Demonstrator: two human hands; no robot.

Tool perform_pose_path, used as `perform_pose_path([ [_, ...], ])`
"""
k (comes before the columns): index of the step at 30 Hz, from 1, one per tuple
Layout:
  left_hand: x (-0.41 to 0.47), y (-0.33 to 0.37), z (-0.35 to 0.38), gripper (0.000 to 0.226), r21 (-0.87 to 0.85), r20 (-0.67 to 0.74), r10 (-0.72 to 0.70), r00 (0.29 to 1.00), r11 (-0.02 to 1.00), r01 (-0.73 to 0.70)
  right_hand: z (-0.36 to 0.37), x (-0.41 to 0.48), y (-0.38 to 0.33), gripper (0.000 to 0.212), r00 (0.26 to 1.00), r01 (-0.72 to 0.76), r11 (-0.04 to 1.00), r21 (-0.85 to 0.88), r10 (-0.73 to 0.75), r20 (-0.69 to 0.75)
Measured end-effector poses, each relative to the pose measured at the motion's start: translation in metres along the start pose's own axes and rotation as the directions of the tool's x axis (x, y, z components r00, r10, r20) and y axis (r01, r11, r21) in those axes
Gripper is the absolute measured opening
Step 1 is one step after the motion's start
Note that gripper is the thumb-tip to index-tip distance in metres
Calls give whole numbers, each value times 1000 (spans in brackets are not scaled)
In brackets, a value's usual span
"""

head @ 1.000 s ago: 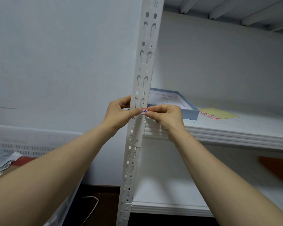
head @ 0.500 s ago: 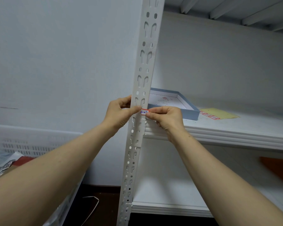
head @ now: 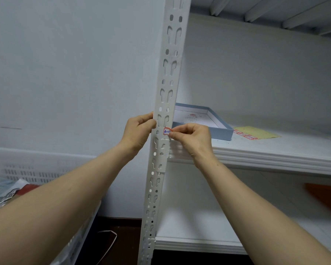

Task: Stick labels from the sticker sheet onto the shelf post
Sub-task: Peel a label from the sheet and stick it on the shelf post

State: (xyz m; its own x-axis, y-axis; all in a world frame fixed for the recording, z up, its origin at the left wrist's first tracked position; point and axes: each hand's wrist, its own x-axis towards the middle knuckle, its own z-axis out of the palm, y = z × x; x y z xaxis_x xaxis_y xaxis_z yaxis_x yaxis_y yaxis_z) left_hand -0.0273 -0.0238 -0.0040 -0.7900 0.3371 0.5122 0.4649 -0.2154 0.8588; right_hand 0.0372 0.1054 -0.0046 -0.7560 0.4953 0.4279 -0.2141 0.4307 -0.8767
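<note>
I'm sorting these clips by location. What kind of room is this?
Probably a storeroom or stock area: a white slotted shelf post holding mostly bare shelves, a white perforated crate by the wall, and a handwritten label being stuck on the post.

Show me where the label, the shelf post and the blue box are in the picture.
label [head: 167,131]: head view, on its white middle with the blue writing.
shelf post [head: 169,77]: head view, on the front face above the hands.
blue box [head: 221,133]: head view, on its front right wall.
</note>
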Motion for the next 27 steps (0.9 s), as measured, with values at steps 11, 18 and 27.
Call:
perform_pose_path([
  [11, 0, -4, -3, 41, 12, 27, -13, 1000, 1000, 13, 5, -2, 1, 22, 999, 5, 1000, 23, -4, -47],
  [18, 2, -10, -2, 38, 136, -24, 13, 1000, 991, -10, -4, 0, -2, 9, 999, -44, 997, 69, 43, 19],
  [27, 5, -13, -1, 40, 170, -56, 43, 998, 985, -32, -6, 8, -1, 8, 998, -40, 999, 7, 40, 49],
])
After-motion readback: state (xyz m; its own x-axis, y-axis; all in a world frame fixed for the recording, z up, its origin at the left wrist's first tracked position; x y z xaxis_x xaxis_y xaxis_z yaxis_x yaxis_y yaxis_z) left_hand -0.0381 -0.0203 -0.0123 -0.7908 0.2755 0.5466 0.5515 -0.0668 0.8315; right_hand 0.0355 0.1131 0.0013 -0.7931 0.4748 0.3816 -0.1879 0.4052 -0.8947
